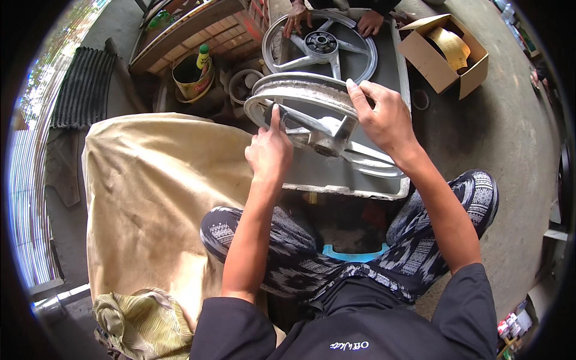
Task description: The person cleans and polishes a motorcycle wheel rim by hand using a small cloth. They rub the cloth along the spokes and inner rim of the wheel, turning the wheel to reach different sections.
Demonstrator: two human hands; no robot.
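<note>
A silver spoked motorcycle wheel rim [312, 90] is held tilted over a grey-topped tray in front of me. My right hand [384, 117] grips its upper right edge, with the thumb on top and fingers curled round. On the near left side, my left hand [269, 150] has its index finger stretched along the rim's inner side and its other fingers curled. Something small and dark shows by that fingertip; its kind cannot be made out. The hub faces down towards the tray.
A co-worker's hands [370, 23] rest on a second wheel rim [321, 43] at the tray's [366, 187] far end. Left are a yellow bucket [193, 90] holding a green bottle [203, 55] and a tan cover [150, 180]. An open cardboard box [477, 75] stands right.
</note>
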